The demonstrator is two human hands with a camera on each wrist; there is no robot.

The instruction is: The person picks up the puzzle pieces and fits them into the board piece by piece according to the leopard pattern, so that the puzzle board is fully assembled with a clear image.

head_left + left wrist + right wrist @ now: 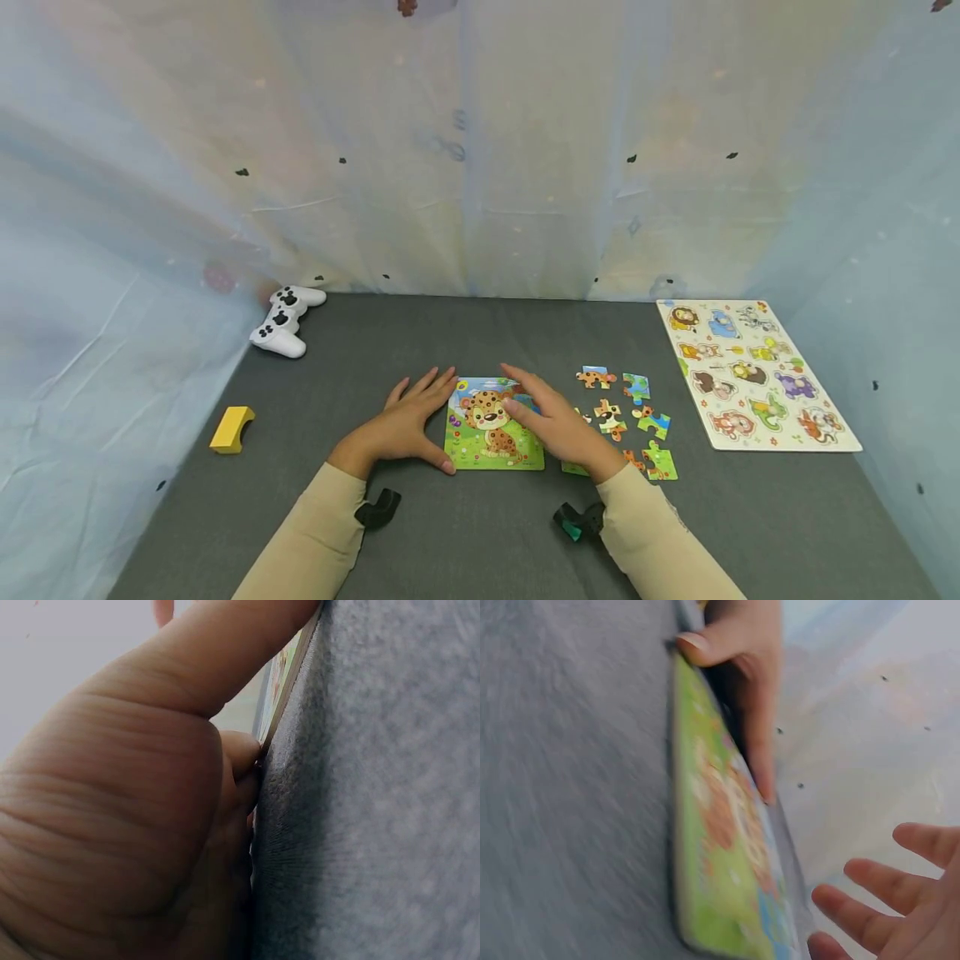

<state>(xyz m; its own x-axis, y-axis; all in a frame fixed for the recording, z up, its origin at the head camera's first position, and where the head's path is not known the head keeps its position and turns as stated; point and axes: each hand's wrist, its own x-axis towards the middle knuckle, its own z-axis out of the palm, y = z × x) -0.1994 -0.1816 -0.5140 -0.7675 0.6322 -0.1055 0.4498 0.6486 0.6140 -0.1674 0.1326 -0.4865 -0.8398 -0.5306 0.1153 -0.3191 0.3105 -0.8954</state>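
Note:
A square leopard picture board (487, 454) lies flat in front of me. My left hand (401, 427) rests along its left side, fingers straight, with the thumb at the lower left corner and a fingertip near the upper left one. The left wrist view has this hand's palm (112, 817) close up, beside the board's thin edge (289, 694). Over the board's right side is my right hand (562, 429), its fingers spread and straight with nothing held. It partly covers the loose jigsaw pieces (660, 460) to the right of the board.
A white animal puzzle board (723, 400) lies at the far right. On the left are a white game controller (283, 321) at the back and a yellow arch block (231, 430) nearer me. Pale sheeting (525, 208) rises behind the grey table (465, 542).

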